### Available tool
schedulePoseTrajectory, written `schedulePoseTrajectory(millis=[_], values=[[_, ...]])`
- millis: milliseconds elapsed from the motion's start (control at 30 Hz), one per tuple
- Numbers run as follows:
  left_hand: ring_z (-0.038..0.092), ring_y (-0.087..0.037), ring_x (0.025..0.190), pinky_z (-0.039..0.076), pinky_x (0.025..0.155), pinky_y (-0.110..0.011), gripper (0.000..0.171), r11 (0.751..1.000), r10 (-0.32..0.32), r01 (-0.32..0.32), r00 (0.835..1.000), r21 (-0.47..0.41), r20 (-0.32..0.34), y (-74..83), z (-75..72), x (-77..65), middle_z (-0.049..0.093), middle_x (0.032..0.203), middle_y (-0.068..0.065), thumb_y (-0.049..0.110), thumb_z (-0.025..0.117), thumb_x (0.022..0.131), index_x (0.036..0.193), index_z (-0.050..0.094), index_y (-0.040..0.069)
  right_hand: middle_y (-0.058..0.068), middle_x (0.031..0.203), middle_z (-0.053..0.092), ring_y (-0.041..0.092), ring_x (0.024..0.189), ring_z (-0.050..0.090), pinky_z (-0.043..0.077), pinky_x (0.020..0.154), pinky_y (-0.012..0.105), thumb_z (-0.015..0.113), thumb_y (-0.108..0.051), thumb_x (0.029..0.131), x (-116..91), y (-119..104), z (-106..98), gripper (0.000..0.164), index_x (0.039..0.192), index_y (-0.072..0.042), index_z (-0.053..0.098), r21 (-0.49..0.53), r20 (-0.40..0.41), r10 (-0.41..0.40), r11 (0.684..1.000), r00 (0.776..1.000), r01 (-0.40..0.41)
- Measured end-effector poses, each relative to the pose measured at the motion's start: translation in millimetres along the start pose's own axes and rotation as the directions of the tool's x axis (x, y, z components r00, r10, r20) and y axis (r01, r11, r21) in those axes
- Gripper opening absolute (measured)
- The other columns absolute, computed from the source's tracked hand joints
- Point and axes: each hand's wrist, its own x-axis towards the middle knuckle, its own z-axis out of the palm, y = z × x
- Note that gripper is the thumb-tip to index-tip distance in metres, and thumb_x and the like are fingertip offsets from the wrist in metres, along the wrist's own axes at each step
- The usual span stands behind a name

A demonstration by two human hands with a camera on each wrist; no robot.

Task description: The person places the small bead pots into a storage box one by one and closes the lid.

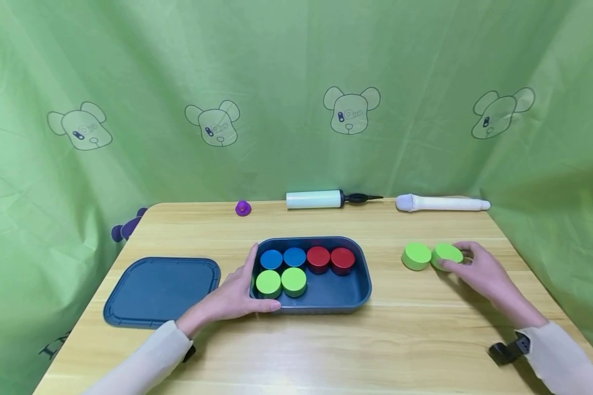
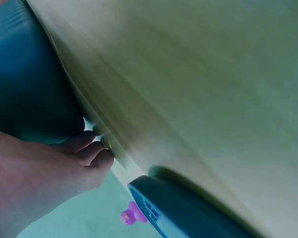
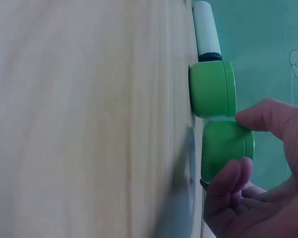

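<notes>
A dark blue box (image 1: 333, 296) stands mid-table, holding two blue, two red and two light green round tins (image 1: 294, 281). My left hand (image 1: 232, 296) holds the box's left end, the thumb along its front rim; in the left wrist view its fingers (image 2: 92, 153) lie along the box wall. Over on the right, my right hand (image 1: 484, 271) grips a light green round tin (image 1: 447, 256) between thumb and fingers. Beside that tin sits another green tin (image 1: 417, 256). The right wrist view has the gripped tin (image 3: 223, 148) upright just above or on the wood; contact with the table cannot be told.
A flat dark blue lid (image 1: 163, 291) lies left of the box. Along the back edge are a purple rubber duck (image 1: 243, 208), a white hand pump (image 1: 314, 199) with a black nozzle, and a white stick-like object (image 1: 445, 203). A green curtain (image 1: 296, 153) hangs behind the table.
</notes>
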Motion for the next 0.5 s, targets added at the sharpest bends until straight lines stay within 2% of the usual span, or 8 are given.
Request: schedulePoseTrajectory(millis=[33, 100, 200, 333, 500], values=[[0.026, -0.045, 0.16, 0.03, 0.12, -0.072, 0.137, 1.0, -0.001, 0.001, 1.0, 0.0, 0.001, -0.1, 0.0, 0.0, 0.017, 0.179, -0.018, 0.054, 0.089, 0.089, 0.175, -0.014, 0.027, 0.048, 0.145, 0.045, 0.063, 0.127, 0.05, 0.046, 0.101, 0.071, 0.073, -0.038, 0.106, -1.0, -0.4, -0.9, 0.085, 0.153, 0.021, 0.035, 0.004, -0.005, 0.007, 1.0, 1.0, -0.007], [0.026, -0.045, 0.16, 0.03, 0.12, -0.073, 0.137, 1.0, -0.002, 0.002, 1.0, -0.001, 0.002, 0.0, -0.1, -0.1, 0.018, 0.179, -0.018, 0.054, 0.089, 0.089, 0.175, -0.013, 0.027, 0.048, 0.144, 0.046, 0.062, 0.126, 0.05, 0.042, 0.102, 0.074, 0.072, -0.038, 0.106, -2.7, -0.6, -2.3, 0.085, 0.153, 0.022, 0.034, 0.006, -0.027, 0.017, 1.0, 1.0, -0.016], [0.026, -0.044, 0.16, 0.03, 0.12, -0.073, 0.137, 1.0, -0.002, 0.002, 1.0, -0.005, 0.004, 0.6, -0.3, -0.4, 0.018, 0.179, -0.017, 0.054, 0.089, 0.089, 0.175, -0.013, 0.027, 0.046, 0.14, 0.051, 0.057, 0.121, 0.053, 0.047, 0.094, 0.059, 0.072, -0.038, 0.107, -4.0, 0.9, -3.5, 0.082, 0.152, 0.021, 0.037, 0.011, -0.054, 0.018, 1.0, 0.998, -0.017], [0.027, -0.044, 0.16, 0.031, 0.12, -0.073, 0.137, 1.0, -0.002, 0.002, 1.0, -0.003, 0.002, 1.5, -0.9, -0.7, 0.018, 0.179, -0.018, 0.054, 0.09, 0.089, 0.176, -0.012, 0.025, 0.042, 0.136, 0.053, 0.048, 0.115, 0.055, 0.045, 0.085, 0.039, 0.073, -0.04, 0.106, -4.4, 2.1, -3.9, 0.083, 0.152, 0.021, 0.038, 0.006, -0.089, 0.015, 1.0, 0.996, -0.014], [0.027, -0.046, 0.16, 0.031, 0.12, -0.073, 0.137, 1.0, -0.003, 0.003, 1.0, -0.002, 0.001, 1.8, -1.1, -1.1, 0.018, 0.179, -0.018, 0.054, 0.09, 0.089, 0.176, -0.011, 0.022, 0.034, 0.13, 0.056, 0.033, 0.105, 0.055, 0.045, 0.076, 0.027, 0.075, -0.044, 0.105, -7.4, -4.0, -5.5, 0.087, 0.152, 0.019, 0.039, -0.001, -0.129, 0.008, 1.0, 0.992, -0.008]])
